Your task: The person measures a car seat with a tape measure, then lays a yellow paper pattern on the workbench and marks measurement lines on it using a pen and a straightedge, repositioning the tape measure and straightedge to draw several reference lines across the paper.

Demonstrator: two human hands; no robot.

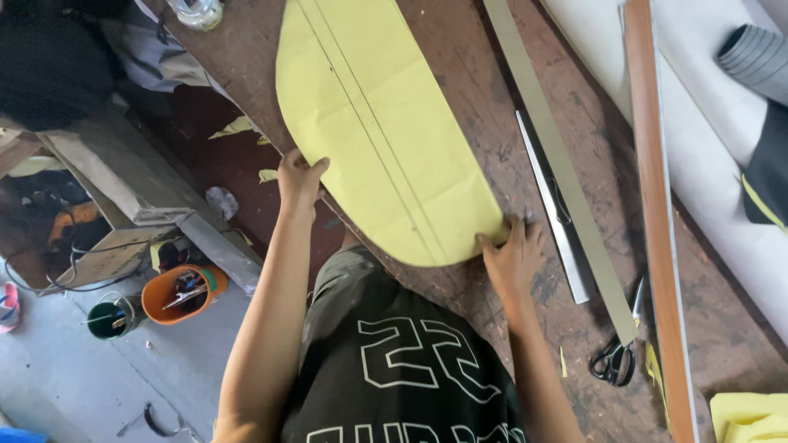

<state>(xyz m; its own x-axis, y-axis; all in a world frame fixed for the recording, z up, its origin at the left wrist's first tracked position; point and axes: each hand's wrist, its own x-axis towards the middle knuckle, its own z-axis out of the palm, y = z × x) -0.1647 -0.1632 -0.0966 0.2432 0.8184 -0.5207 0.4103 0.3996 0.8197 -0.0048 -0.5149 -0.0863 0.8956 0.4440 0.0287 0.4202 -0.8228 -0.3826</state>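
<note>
On the scarred wooden workbench, a curved yellow sheet lies flat. Left hand pinches its edge; right hand presses its corner, fingers spread. Uneven pressure could crease it or skew its drawn lines.

no packages, labels, signs or screens anywhere on the worn wooden workbench or beside it

Left grip: pinches the yellow paper pattern's edge at the desk's rim.
Right grip: pressed flat on the pattern's rounded end.
Beside right grip: metal ruler, long flat strip.
Just beyond: black-handled scissors.
</note>
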